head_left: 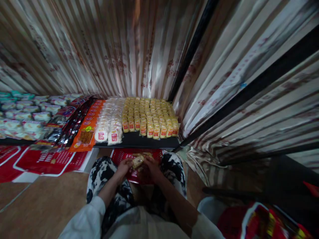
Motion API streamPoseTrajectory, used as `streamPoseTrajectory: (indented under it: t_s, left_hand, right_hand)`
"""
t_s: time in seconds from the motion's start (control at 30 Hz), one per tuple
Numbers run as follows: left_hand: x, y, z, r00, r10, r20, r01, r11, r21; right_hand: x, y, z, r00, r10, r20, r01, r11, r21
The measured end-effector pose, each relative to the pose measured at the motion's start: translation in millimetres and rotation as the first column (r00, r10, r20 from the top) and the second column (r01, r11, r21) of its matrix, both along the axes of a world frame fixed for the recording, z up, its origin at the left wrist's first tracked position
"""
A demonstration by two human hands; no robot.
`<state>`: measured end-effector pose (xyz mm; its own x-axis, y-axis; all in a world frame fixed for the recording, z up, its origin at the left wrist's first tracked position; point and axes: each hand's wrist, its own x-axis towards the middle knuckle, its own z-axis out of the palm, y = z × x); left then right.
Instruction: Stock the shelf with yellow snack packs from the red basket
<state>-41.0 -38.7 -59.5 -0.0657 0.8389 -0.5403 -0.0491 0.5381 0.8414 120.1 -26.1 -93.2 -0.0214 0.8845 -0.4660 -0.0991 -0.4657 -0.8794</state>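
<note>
Between my knees I hold a small yellowish wrapped snack packet. The fingers of my left hand pinch its left side. My right hand is closed at its right side; the fingertips are dim and partly hidden. Below both hands sits a red basket, with more yellowish packets in it behind the held one. Just ahead, rows of similar yellow packets stand on a black shelf, their front labels orange-red.
Left along the shelf lie clear packs of white round snacks, an orange packet, dark glossy packets and white-wrapped packs. Red baskets sit at lower left. A striped curtain and black poles enclose the space.
</note>
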Motion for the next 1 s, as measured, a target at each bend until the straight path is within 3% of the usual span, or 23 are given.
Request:
streamPoseTrajectory:
  t_s: [0.17,0.37,0.47,0.67,0.87,1.0]
  left_hand:
    - [-11.0,-6.6,31.2,0.995,0.003,0.101,-0.011,0.997,0.082]
    - [-19.0,-12.2,52.9,0.990,-0.007,0.140,-0.026,0.972,0.232]
    - [-23.0,-9.1,61.2,0.987,-0.012,0.163,-0.012,0.990,0.143]
    - [-33.4,-1.7,80.3,0.944,0.045,0.327,-0.016,0.996,-0.092]
    - [-39.3,-3.0,79.1,0.910,-0.007,0.414,0.037,0.997,-0.065]
    - [-37.0,-0.2,74.1,0.945,-0.075,0.320,0.074,0.997,0.012]
  right_hand:
    - [-1.4,-6.8,38.7,0.986,0.069,-0.149,-0.053,0.993,0.110]
    - [-12.1,-4.9,59.0,0.983,0.041,-0.180,-0.029,0.997,0.069]
    - [-16.5,-6.4,66.8,0.966,0.018,-0.257,-0.001,0.998,0.064]
    - [-18.4,-12.1,77.6,0.931,0.095,-0.353,-0.095,0.995,0.017]
    - [-18.7,-11.0,72.0,0.962,0.054,-0.267,-0.055,0.998,0.004]
    - [-18.5,-2.7,71.0,0.986,0.041,-0.159,-0.040,0.999,0.005]
